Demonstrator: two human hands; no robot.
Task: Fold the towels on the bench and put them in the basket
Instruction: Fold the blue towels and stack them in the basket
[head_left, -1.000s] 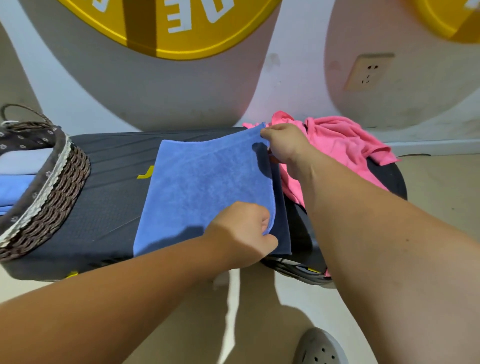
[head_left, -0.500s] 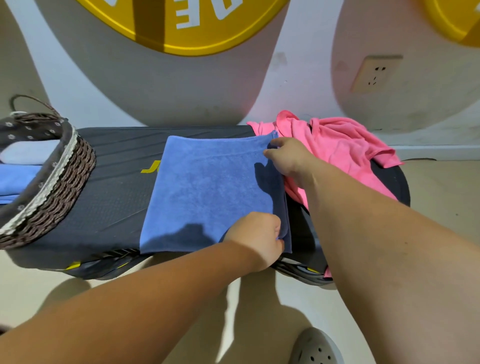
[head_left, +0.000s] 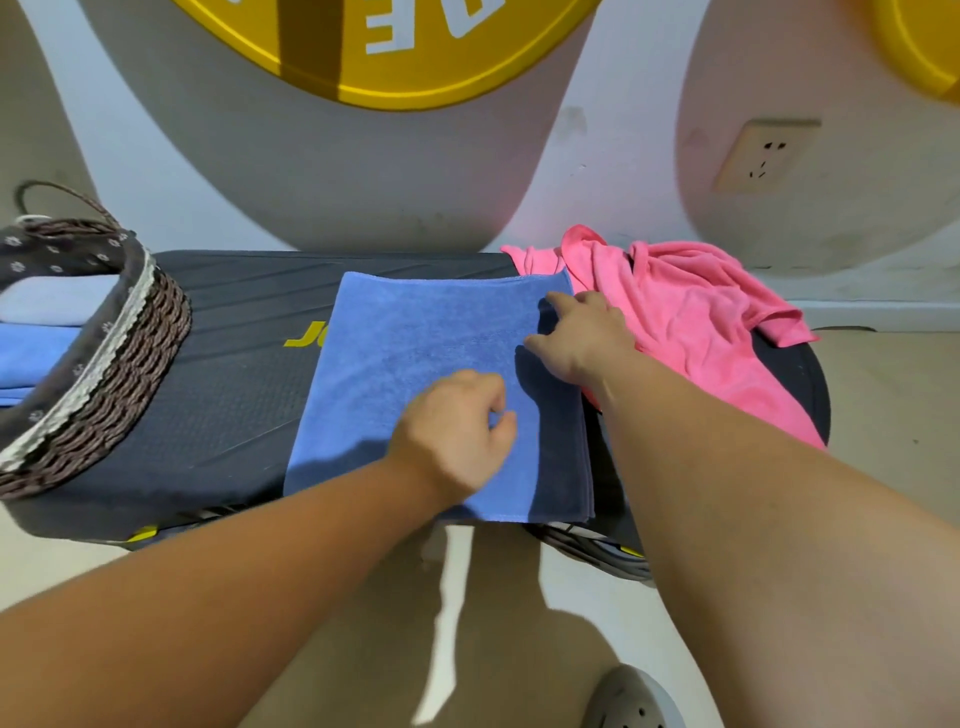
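A folded blue towel (head_left: 415, 353), soft and light, is lying mid-bench (head_left: 234, 364), best pinched at its doubled right edge. The right hand (head_left: 582, 338) is pressing there, fingers straight; the left hand (head_left: 457, 431) is poising over it, loosely curled, gripping nothing.

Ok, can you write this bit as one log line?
blue towel folded on bench | left grip over it | right grip flat on right edge

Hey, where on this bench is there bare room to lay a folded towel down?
The widest bare patch of bench lies between the basket and the blue towel. A thin strip runs behind that towel along the wall. The right end is crowded, covered by the pink towels.
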